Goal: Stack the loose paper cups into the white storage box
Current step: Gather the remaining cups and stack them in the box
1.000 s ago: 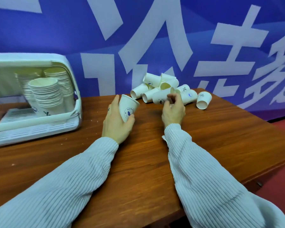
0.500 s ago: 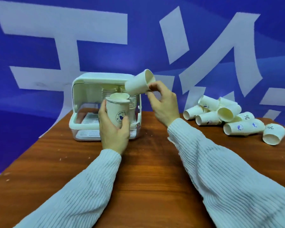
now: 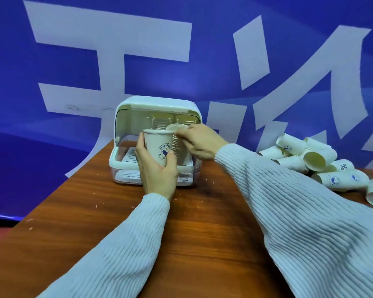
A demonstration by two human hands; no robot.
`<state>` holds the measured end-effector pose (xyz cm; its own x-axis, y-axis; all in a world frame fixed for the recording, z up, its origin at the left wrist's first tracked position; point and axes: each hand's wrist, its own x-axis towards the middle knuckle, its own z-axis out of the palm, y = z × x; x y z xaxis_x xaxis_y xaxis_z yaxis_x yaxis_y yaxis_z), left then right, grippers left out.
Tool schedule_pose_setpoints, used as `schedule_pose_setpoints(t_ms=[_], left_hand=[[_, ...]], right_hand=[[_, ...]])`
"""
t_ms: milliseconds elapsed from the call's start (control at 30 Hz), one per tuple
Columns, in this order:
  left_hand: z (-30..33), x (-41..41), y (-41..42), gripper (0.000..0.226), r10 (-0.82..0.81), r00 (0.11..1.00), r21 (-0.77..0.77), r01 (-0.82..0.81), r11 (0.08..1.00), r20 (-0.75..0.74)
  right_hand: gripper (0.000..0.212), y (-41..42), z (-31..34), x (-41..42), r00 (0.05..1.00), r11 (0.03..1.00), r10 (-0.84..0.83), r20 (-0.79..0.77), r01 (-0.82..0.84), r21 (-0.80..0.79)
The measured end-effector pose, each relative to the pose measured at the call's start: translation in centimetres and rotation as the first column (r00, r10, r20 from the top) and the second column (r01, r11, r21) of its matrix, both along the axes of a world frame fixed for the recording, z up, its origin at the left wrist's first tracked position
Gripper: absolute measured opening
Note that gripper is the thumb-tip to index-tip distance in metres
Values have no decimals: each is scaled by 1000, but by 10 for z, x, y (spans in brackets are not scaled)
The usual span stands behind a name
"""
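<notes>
The white storage box (image 3: 125, 108) stands open at the far end of the table, with stacks of cups (image 3: 161, 121) inside. My left hand (image 3: 156, 173) grips an upright paper cup (image 3: 157, 145) with a blue logo, just in front of the box. My right hand (image 3: 199, 143) pinches the rim of another cup (image 3: 177, 127) that sits on top of the front stack (image 3: 178, 147) in the box. A pile of loose cups (image 3: 323, 164) lies on its side at the right of the table.
The wooden table (image 3: 202, 233) runs toward me, its left edge slanting down to a dark floor. A blue banner with large white characters (image 3: 116, 50) hangs right behind the box and the pile. Small white flecks dot the table top.
My right hand brought its cup down from a tilted hold above the box onto the front stack. My left hand stayed in front of the box with its cup. The view moved closer.
</notes>
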<state>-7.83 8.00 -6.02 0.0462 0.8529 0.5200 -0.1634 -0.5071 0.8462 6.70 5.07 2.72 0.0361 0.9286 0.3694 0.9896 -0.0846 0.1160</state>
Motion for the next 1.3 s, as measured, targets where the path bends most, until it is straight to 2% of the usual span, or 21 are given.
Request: schedule_pose_setpoints(t_ms=[33,100,167,267,300,367,467,567,733,833,933,1033,1100,1167,1300], left_hand=[[-1,0,1,80,-1,1000,3,1,1000,-8],[-2,-1,1,80,-3,1000,-9,3,1000,-14],[-1,-2,5,80,-12,1000,-15,12,1000,4],[10,-8,12,78,30,1000,3,-30,1000,6],[17,-9,14,78,31,999,12,-31,999,24],[34,-12,19,83,-61,994,18,59,998,88],[51,-7,33,102,-192,981,71,191,979,8],[59,3,48,101,-192,966,166,220,961,-172],[48,11,56,65,-16,876,308,186,933,-482],[35,8,60,58,25,848,300,159,941,-529],[30,8,58,49,81,810,328,141,934,-581],[30,10,60,66,62,722,297,204,933,-689],[31,11,62,75,-14,694,236,264,935,-720],[32,10,63,74,-53,720,197,258,946,-692],[37,-2,69,69,98,846,103,-51,993,-523]], right_hand=[[34,1,-7,-2,1000,1000,17,18,-17,1],[37,3,-20,-3,999,994,21,-35,-17,105],[29,5,-30,-4,979,973,20,-200,27,229],[21,6,-40,-10,876,973,8,-483,106,207],[27,7,-43,-12,837,971,11,-546,121,206],[54,7,-47,-16,775,956,42,-631,153,252],[90,5,-47,-22,648,942,99,-755,183,280],[110,4,-47,-24,606,945,105,-789,186,268],[113,2,-49,-25,598,945,90,-796,202,259],[125,1,-49,-28,555,950,94,-827,198,240],[123,3,-51,-29,552,948,79,-830,217,234],[120,4,-54,-27,518,956,70,-852,209,206],[119,1,-60,-25,515,966,62,-855,183,180],[111,1,-67,-24,527,967,59,-848,179,179],[101,4,-67,-23,485,964,70,-872,191,184]])
